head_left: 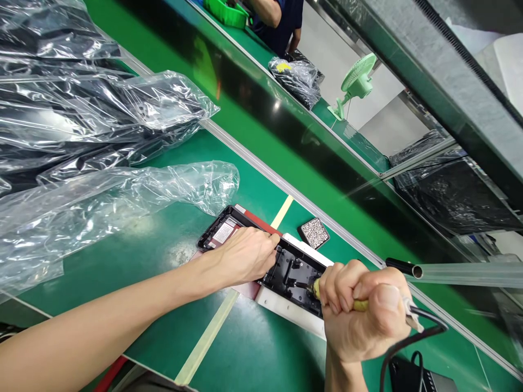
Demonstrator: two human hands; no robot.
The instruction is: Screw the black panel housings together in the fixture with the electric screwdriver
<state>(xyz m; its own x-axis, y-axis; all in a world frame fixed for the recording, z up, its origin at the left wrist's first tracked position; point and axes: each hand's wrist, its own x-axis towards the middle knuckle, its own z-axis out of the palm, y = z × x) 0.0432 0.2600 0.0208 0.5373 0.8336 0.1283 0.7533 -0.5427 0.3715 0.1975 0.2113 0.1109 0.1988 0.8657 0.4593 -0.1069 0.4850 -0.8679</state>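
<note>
A long black plastic housing (223, 222) lies on the bench, partly set in a white fixture (281, 306). My left hand (249, 253) rests across its middle, fingers curled together and pressed to the part, hiding that stretch. In a fist, my right hand (363, 305) grips a corded tool with a thin yellow handle, by its look a soldering iron (316, 288). The thumb lies over its cord end. Its dark tip points down into the right half of the housing, among small posts; whether it touches cannot be made out.
Bagged black parts (81, 114) cover the bench's left side. A small box with a speckled top (315, 233) sits behind the fixture. The black cord (386, 359) hangs at the right. Beyond the green conveyor (245, 136) are a fan (359, 76) and another person (281, 27).
</note>
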